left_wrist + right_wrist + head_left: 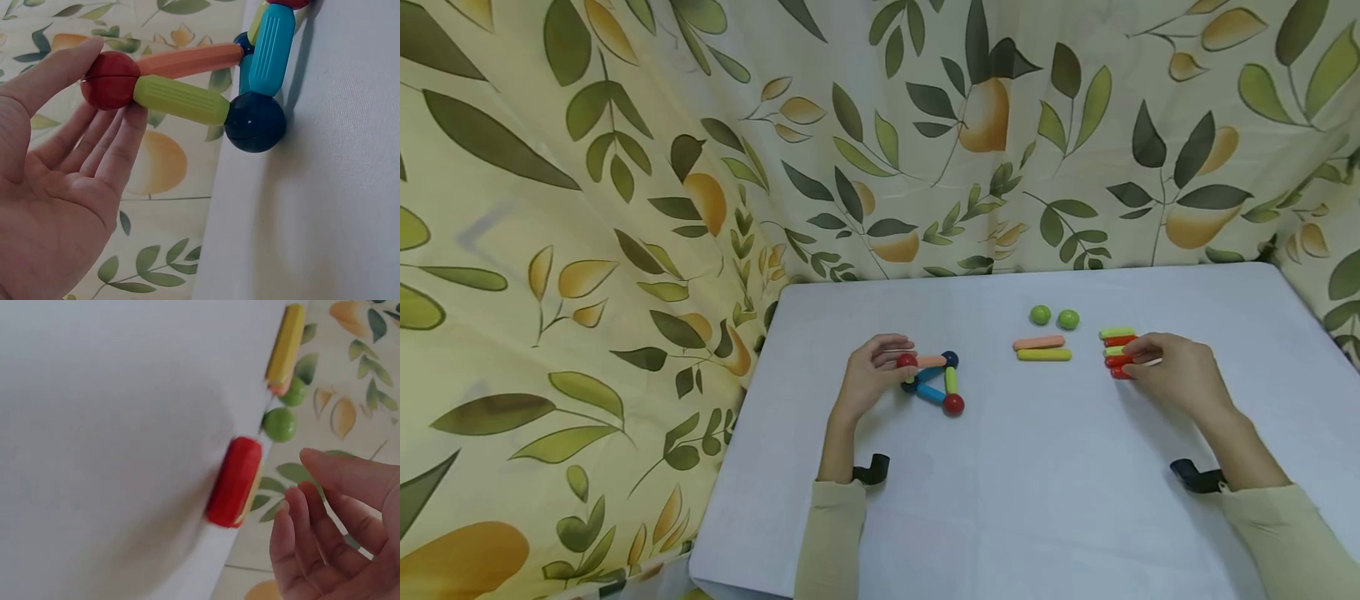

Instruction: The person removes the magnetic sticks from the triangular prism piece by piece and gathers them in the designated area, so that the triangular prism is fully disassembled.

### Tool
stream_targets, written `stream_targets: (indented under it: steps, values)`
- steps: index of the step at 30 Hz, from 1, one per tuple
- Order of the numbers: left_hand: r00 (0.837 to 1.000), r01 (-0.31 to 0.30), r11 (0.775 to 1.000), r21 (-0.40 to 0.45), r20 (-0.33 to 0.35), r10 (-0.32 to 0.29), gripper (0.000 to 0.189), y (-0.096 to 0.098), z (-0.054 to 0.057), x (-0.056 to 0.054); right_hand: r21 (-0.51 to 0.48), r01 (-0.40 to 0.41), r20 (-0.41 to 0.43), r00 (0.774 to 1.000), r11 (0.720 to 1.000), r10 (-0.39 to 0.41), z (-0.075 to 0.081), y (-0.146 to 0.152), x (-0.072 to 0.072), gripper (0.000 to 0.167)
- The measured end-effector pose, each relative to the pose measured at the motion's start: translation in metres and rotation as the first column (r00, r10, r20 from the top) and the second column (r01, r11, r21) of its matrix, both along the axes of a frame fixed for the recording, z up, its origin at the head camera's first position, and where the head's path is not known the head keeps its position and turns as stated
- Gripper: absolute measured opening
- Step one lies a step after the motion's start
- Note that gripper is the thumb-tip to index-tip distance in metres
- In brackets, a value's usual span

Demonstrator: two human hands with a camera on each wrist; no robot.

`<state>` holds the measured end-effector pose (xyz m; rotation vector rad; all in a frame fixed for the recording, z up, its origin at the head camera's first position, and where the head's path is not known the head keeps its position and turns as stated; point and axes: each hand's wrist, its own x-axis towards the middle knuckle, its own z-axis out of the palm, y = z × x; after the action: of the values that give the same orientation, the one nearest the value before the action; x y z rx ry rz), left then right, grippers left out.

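My left hand (871, 377) pinches a red ball (111, 80) between thumb and fingertips. That ball is one corner of a joined frame of balls and rods. An orange rod (190, 60) and a light green rod (181, 100) run from it, the green one to a dark blue ball (255, 122). Blue rods (931, 393) and a second red ball (953, 404) make up more of the frame. My right hand (1180, 375) hovers beside a row of red and light green rods (1118, 333), fingers loosely bent with nothing between them in the right wrist view.
An orange rod (1038, 342) and a yellow rod (1044, 355) lie side by side mid-table. Two green balls (1040, 315) sit behind them. The white table (1000, 500) ends at a leaf-patterned curtain (880, 125) at the back and left.
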<state>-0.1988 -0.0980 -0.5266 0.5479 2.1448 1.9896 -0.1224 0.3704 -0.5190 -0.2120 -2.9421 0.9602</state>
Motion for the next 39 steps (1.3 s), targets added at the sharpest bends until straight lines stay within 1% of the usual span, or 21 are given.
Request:
stream_targets:
  steps: [2,5,9,13,19,23,27,33,35,39]
  values:
    - [1.0,0.002,1.0,0.0,0.004,-0.002,0.053,0.0,-0.001,0.0,0.005,-0.015,-0.024,1.0,1.0,0.015,0.003,-0.007,-0.003,0.028]
    - [1.0,-0.01,1.0,-0.022,0.001,0.01,0.05,-0.001,-0.001,0.001,0.008,-0.042,-0.061,0.997,0.999,0.043,0.007,-0.02,-0.008,0.027]
    - [1.0,-0.02,0.999,-0.038,-0.003,0.02,0.05,-0.001,-0.001,0.001,-0.026,-0.1,-0.11,0.989,0.995,0.096,0.007,-0.041,-0.015,0.025]
    - [1.0,-0.011,0.999,-0.033,-0.002,0.011,0.052,-0.003,-0.001,0.0,-0.072,-0.161,-0.141,0.979,0.984,0.149,0.005,-0.065,-0.023,0.025]
    - [1.0,0.001,1.0,-0.026,0.003,-0.001,0.055,-0.003,0.0,0.0,-0.107,-0.228,-0.121,0.969,0.968,0.215,0.006,-0.1,-0.039,0.026]
    - [1.0,-0.01,1.0,-0.025,0.005,0.01,0.054,-0.003,0.001,0.0,-0.132,-0.258,-0.128,0.962,0.957,0.242,0.009,-0.12,-0.049,0.023]
    - [1.0,-0.017,1.0,-0.024,-0.01,0.017,0.051,-0.003,0.001,-0.001,-0.162,-0.285,-0.129,0.955,0.945,0.266,0.009,-0.137,-0.056,0.023]
    - [1.0,-0.017,1.0,-0.014,-0.013,0.016,0.053,-0.002,0.0,-0.001,-0.202,-0.323,-0.122,0.945,0.924,0.304,0.005,-0.162,-0.063,0.024]
    - [1.0,-0.016,1.0,-0.011,-0.014,0.016,0.052,-0.002,0.0,-0.001,-0.218,-0.342,-0.121,0.939,0.914,0.322,0.003,-0.171,-0.065,0.025]
    - [1.0,-0.019,1.0,-0.022,-0.015,0.019,0.051,-0.002,0.001,0.0,-0.229,-0.363,-0.124,0.931,0.903,0.343,0.0,-0.188,-0.065,0.028]
